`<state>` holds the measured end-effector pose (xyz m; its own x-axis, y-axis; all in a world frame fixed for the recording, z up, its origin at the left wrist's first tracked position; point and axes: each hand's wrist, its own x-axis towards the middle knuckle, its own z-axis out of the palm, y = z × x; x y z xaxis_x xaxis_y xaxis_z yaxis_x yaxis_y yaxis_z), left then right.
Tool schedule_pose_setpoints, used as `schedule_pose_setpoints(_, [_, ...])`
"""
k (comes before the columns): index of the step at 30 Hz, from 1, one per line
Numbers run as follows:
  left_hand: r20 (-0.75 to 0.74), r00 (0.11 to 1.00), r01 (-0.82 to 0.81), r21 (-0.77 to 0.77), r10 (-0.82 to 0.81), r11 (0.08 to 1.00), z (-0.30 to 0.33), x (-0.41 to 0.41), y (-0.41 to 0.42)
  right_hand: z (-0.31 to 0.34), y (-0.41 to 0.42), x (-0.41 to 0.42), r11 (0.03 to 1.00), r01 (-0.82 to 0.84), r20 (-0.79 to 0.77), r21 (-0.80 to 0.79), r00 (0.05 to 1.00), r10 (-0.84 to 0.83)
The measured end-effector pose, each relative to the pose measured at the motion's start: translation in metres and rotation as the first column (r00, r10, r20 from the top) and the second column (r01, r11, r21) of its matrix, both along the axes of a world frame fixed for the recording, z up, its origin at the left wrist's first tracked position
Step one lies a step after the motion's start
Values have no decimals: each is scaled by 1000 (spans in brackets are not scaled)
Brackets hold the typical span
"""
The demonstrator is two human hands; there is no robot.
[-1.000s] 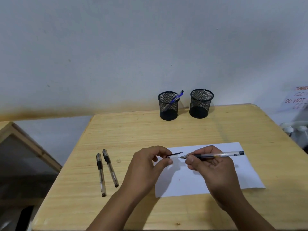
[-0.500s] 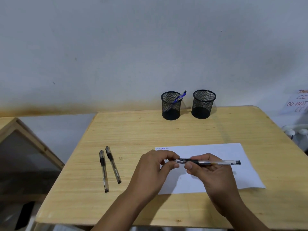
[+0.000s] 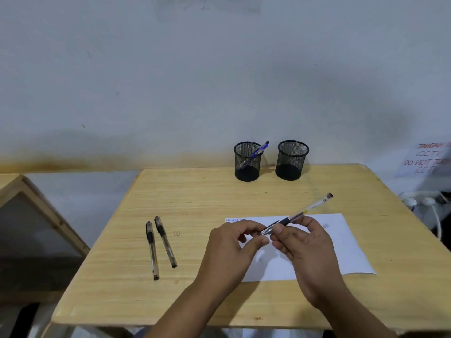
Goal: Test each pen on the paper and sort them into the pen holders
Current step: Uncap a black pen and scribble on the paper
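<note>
A pale grey wall stands behind a wooden tabletop (image 3: 219, 191) in the head view, with two black mesh pen holders (image 3: 247, 161) at its far edge; the left one has a blue pen (image 3: 257, 151) inside. The right hand (image 3: 302, 242) grips a clear pen (image 3: 302, 212) above the paper (image 3: 341, 240), fingers curled round the barrel. The left hand (image 3: 234, 242) pinches something small at its tip, probably the cap. I think the cap should go on straight along the barrel, with the barrel held firm. The pen's long axis runs diagonally, tip toward the near left, tail up to the far right. Two more pens (image 3: 161, 245) lie at the left.
</note>
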<state>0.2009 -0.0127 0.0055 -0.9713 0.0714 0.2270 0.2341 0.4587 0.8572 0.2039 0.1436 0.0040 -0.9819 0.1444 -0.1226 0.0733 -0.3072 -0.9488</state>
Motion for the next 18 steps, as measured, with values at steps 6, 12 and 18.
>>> schedule_pose_setpoints(6, [37,999,21,74,-23,997,-2,-8,21,1,9,-6,988,147,-15,50,989,-147])
schedule_pose_setpoints(12, [100,995,13,52,-18,999,-6,-49,41,12,50,-41,945,220,-33,244,975,-218])
schedule_pose_setpoints(18, [176,984,-49,67,36,997,-6,-128,66,33,107,-108,818,243,-96,522,969,-227])
